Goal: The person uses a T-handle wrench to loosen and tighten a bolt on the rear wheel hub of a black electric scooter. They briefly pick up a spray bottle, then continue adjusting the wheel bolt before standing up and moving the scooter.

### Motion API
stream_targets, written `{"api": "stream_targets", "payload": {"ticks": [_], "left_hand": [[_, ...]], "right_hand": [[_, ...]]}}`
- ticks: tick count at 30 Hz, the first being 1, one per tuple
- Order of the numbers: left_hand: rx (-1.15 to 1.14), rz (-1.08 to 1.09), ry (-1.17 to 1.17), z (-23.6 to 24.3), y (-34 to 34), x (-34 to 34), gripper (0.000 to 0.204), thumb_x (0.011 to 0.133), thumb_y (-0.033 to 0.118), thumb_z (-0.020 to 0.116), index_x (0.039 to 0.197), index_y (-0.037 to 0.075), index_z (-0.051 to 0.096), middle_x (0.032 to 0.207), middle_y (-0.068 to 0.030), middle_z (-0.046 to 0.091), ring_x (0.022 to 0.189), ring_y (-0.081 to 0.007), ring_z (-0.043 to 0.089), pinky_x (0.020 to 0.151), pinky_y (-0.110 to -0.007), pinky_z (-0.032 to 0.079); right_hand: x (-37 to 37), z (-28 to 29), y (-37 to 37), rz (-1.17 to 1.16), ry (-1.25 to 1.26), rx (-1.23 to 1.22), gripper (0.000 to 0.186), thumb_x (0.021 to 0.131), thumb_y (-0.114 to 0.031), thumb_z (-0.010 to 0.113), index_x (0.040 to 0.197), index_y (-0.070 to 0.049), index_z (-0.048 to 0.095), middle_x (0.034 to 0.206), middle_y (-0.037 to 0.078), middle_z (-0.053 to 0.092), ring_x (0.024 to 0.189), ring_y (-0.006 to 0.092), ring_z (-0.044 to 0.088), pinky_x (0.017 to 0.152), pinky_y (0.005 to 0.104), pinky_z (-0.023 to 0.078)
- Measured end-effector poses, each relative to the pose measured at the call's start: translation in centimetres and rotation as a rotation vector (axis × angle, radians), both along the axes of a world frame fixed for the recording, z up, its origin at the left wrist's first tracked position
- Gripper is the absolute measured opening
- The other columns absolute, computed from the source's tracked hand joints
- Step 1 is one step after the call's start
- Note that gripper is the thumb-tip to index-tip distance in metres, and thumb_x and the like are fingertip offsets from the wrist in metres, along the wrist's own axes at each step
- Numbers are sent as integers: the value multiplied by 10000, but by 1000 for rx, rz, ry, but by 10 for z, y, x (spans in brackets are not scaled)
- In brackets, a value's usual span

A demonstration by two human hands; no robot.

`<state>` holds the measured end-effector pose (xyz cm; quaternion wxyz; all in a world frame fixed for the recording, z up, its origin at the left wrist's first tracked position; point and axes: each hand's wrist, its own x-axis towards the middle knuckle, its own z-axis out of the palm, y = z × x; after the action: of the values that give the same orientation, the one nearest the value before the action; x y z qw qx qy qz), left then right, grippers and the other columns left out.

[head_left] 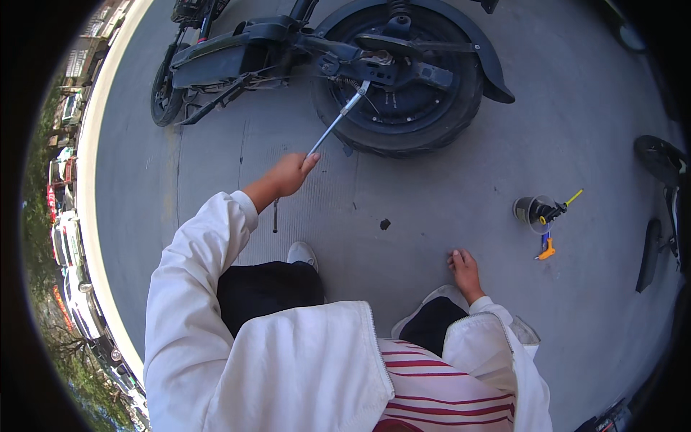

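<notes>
My left hand is closed around the lower end of a long silver wrench. The wrench slants up to the right, and its head meets the dark metal bracket at the hub of the rear wheel. That wheel belongs to a black electric scooter. A thin dark rod with a small knobbed end shows just below my left hand; whether it joins the wrench I cannot tell. Near my right knee, my right hand hangs with its fingers curled and nothing visible in them.
On the ground to the right stands a clear tub with tools, one with a yellow shaft. An orange-handled tool lies beside it. Another vehicle's dark parts are at the right rim. Parked cars line the left beyond a pale kerb.
</notes>
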<state>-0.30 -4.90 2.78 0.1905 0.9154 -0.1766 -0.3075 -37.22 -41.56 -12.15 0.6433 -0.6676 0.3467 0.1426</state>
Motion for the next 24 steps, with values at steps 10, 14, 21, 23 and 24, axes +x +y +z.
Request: {"api": "stream_targets", "payload": {"ticks": [10,14,21,23,24], "left_hand": [[24,111,83,4,-15,-18,625,1047,555,332,786,17,513,625,-97,512,495,-209,524,478,-365,489],[-103,250,303,2,-32,-41,594,1038,558,347,796,31,472,597,-76,505,412,-186,530,360,-321,478],[-66,209,279,-5,-24,-28,586,1044,527,375,769,22,489,564,-76,501,421,-191,546,386,-345,480],[3,164,185,-5,-8,-11,591,1047,514,382,751,16,498,558,-80,510,417,-199,551,393,-353,478],[31,127,132,-7,-1,-4,594,1047,511,386,745,12,501,557,-82,512,413,-202,550,396,-356,477]], "right_hand": [[-4,-2,0,25,-41,-53,300,1025,-267,489,1028,-6,638,822,49,622,745,126,565,715,298,475],[1,-4,1,29,-49,-80,311,1015,-275,496,1030,1,638,824,76,634,751,147,587,717,318,483],[-1,-6,7,32,-63,-159,314,1003,-294,505,997,-6,628,831,113,644,784,242,610,760,375,483],[0,-12,7,34,-81,-162,312,1001,-297,507,977,-8,621,832,131,643,793,276,612,770,392,479],[0,-13,8,30,-88,-167,311,1000,-296,508,971,-7,618,829,137,639,790,286,609,769,395,478]]}}
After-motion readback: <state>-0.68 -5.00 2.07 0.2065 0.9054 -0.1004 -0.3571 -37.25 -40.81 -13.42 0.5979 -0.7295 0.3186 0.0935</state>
